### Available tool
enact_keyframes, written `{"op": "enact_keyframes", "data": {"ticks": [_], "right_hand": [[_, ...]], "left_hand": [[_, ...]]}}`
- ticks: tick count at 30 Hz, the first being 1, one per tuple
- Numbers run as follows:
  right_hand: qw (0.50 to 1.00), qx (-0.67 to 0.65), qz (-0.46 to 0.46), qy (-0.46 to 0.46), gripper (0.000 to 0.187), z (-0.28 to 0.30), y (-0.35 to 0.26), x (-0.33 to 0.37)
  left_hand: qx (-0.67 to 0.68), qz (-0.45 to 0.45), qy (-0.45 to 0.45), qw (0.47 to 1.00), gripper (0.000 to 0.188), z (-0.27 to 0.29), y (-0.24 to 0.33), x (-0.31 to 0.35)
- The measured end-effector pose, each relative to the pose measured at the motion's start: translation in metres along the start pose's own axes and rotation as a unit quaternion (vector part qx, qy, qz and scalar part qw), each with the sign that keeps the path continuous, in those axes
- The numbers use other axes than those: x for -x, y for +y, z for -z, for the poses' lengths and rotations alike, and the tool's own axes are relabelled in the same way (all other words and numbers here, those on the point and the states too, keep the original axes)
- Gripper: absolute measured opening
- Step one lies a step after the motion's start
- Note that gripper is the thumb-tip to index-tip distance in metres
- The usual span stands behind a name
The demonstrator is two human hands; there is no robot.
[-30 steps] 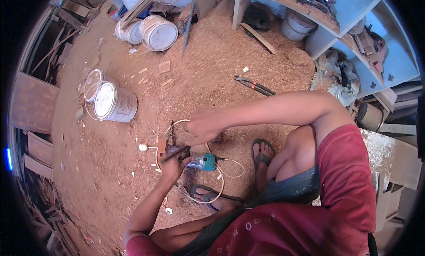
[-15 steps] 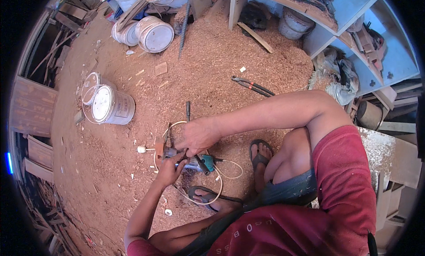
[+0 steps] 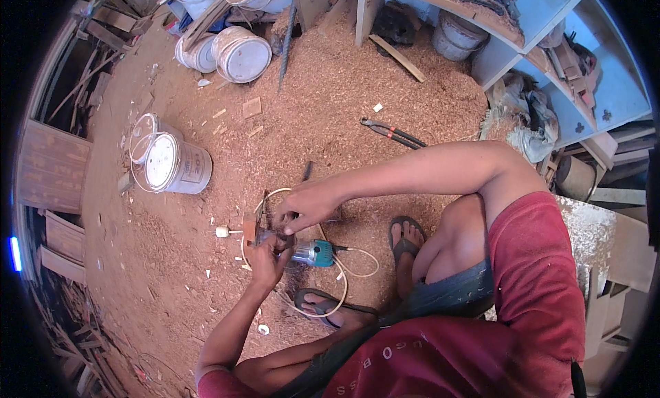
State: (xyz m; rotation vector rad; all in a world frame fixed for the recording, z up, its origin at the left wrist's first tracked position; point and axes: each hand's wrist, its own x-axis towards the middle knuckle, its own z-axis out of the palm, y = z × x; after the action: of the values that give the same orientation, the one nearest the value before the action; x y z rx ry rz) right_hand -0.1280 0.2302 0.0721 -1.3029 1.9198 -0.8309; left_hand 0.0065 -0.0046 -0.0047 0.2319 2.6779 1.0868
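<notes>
A trim router with a silver body and teal end cap lies on the shavings before me, its pale cord looping around. Closed at the router's other end is my left hand, its fingers bent around the narrow part. My right hand is just above, fingers curled and thumb close to the left fingertips. From under the right hand sticks out a dark handle; the rest of that tool is mostly hidden. A brown block sits at the router's end, beside a white knob on a thin rod.
Orange-and-black-handled pliers lie farther off. White buckets stand at left, more buckets behind. Shelves with scraps line the right. My sandalled feet are close to the cord. Wood shavings cover the floor.
The dark-handled tool has turned in my right hand; the handle that crossed over the router no longer shows there. My right hand shifted slightly right, and my left hand moved toward the brown block.
</notes>
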Motion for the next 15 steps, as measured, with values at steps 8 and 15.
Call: {"op": "enact_keyframes", "data": {"ticks": [8,15], "right_hand": [[0.965,0.182,-0.032,0.188,0.044,-0.025,-0.008,-0.012],[0.982,-0.120,-0.099,-0.103,0.050,-0.023,0.030,-0.022]], "left_hand": [[-0.049,-0.008,0.034,0.998,0.035,-0.004,0.004,-0.006],[-0.056,-0.029,0.048,0.997,0.037,-0.008,0.014,-0.012]]}}
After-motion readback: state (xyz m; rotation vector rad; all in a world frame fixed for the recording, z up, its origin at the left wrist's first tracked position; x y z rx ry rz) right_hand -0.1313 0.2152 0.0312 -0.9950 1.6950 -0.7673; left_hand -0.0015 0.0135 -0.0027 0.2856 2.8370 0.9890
